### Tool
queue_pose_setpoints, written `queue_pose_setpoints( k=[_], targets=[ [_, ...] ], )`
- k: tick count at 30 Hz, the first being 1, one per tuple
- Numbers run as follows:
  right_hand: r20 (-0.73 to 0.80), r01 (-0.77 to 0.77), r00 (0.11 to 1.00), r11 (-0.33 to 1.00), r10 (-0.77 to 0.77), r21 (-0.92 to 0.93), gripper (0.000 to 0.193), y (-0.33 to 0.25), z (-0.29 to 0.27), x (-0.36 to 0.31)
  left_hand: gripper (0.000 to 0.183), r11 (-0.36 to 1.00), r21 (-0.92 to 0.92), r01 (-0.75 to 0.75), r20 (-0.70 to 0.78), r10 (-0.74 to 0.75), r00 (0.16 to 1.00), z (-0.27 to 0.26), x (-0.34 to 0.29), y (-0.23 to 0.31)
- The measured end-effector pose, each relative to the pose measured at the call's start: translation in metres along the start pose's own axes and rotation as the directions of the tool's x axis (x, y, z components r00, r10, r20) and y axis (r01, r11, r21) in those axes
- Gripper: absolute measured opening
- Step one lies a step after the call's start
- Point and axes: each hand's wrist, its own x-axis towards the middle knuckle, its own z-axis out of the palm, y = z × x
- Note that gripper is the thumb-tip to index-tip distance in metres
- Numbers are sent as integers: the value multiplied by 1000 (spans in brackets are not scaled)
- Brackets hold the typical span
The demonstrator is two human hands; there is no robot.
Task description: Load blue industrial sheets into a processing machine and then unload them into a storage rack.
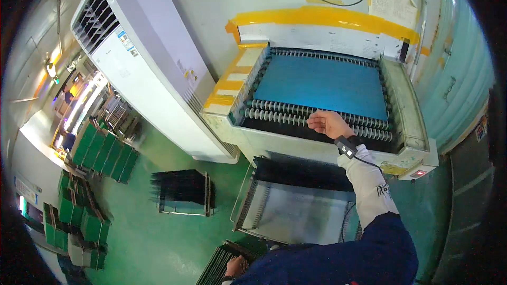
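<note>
My right hand [328, 124] is over the front rollers [280, 117] of a roller conveyor machine, palm side toward the left. Its fingers are stretched out and bent slightly, with nothing in them. A wide blue sheet [322, 85] lies flat on the rollers just behind this hand. At the lower edge, my left hand [236, 266] is curled at the end of a rack [217, 265] with several thin dark panels standing in it. Part of its grip is hidden by my body and the rack. A small black device with a cable is strapped to my right wrist.
Below the machine, a tray-like stand [301, 211] holds a pale sheet. Left of it, another rack of dark panels [182, 187] stands on the green floor. A tall white air conditioner [148, 74] leans into view. Green panel stacks [103, 153] are further left.
</note>
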Motion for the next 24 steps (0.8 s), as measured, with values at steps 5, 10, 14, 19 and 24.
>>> queue_pose_setpoints(
  k=[5,10,14,19,24],
  targets=[
    [71,15,997,953,7,-304,25,28,28,-62,15,935,-331,129,148,-84,985,11,14,-11],
    [126,188,982,613,-143,-767,25,134,22,-95,20,-179,-788,589,582,-525,620,22,22,2],
    [181,247,952,268,-248,-931,24,179,21,-122,23,-92,-828,553,519,-498,695,20,14,2],
    [204,269,907,133,-367,-954,22,200,22,-132,20,-93,-861,500,474,-504,722,20,13,6],
    [189,207,926,21,-326,-978,18,218,25,-122,21,-167,-855,491,499,-520,693,26,9,4]
  ],
)
